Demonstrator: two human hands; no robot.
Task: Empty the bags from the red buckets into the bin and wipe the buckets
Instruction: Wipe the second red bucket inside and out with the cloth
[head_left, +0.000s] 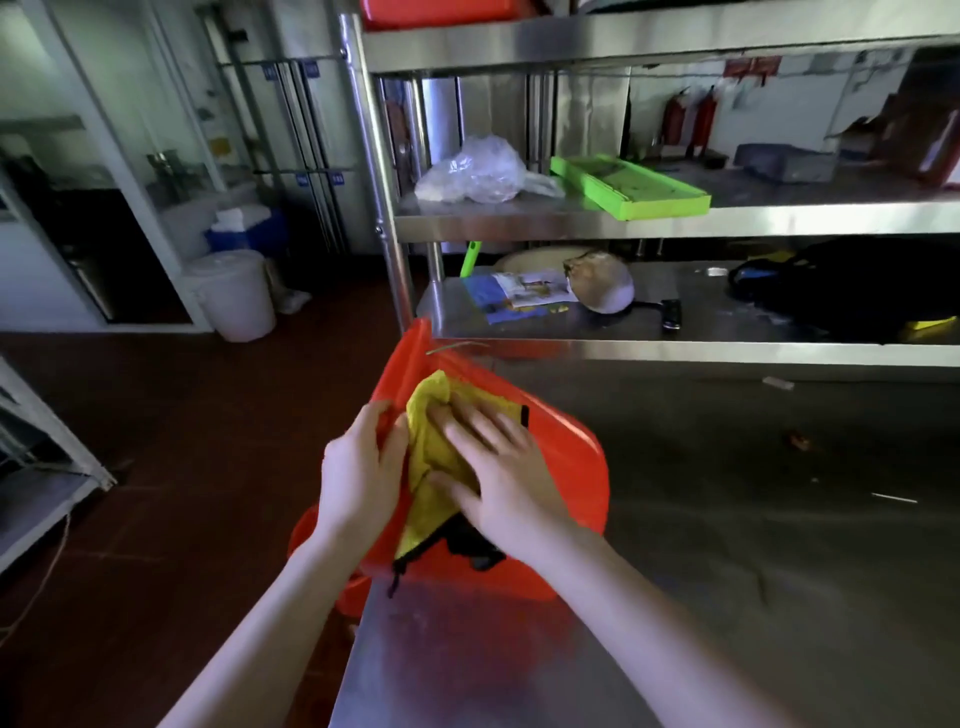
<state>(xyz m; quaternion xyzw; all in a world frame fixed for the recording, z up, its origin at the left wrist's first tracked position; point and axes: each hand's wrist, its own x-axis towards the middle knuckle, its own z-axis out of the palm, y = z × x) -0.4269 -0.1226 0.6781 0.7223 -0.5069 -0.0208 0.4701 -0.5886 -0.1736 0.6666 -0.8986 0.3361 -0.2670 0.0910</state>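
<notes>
Wiping stage seems under way: right hand (501, 470), fingers flat, is pressing yellow cloth (428, 441) onto tipped red bucket (571, 467) at 9 o'clock edge of worktop (727, 519); left hand (358, 467) is gripping its wall. No bag showing.

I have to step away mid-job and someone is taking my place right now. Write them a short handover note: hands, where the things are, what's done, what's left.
Left hand: grips the edge of the red plastic bucket, steadying it.
Right hand: fingers flat, pressing the yellow cloth against the bucket.
The bucket lies tipped over at the corner of the stainless steel table.
Done: no bag shows on this bucket; wiping is under way.
Left: finish wiping it. A second red container shows just below the table edge, mostly hidden, so check it for a bag.
</notes>
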